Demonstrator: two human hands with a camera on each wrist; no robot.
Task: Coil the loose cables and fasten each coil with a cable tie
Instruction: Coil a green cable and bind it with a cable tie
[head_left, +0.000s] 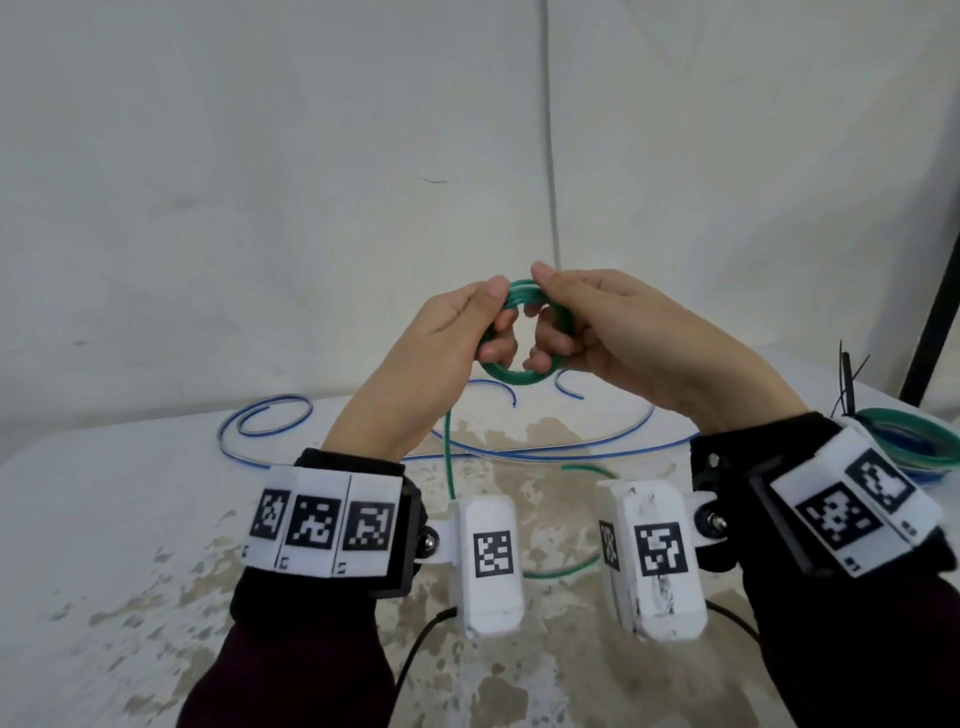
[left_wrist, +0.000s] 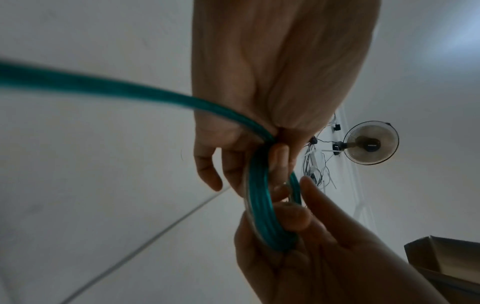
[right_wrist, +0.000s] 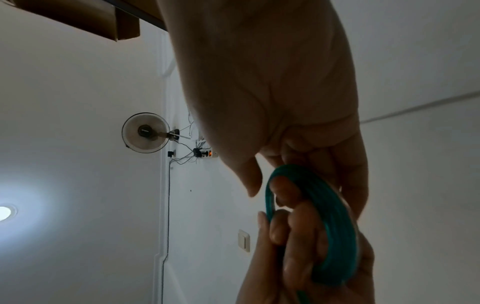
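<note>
A small green cable coil (head_left: 519, 375) hangs in the air above the table, held between both hands. My left hand (head_left: 470, 327) pinches its left side with thumb on top and fingers curled through the ring. My right hand (head_left: 563, 322) grips the right side the same way. The coil's loose green tail (head_left: 449, 457) drops to the table and curves toward me between the wrists. The left wrist view shows the coil (left_wrist: 262, 207) wrapped round the fingers, the tail (left_wrist: 103, 86) running off left. The right wrist view shows the coil (right_wrist: 335, 230) held by both hands.
A long loose blue cable (head_left: 519, 454) sprawls on the worn white table (head_left: 130, 545) behind the hands. At the far right lie finished green and blue coils (head_left: 919, 441) and black cable ties (head_left: 847, 384). A white wall stands close behind the table.
</note>
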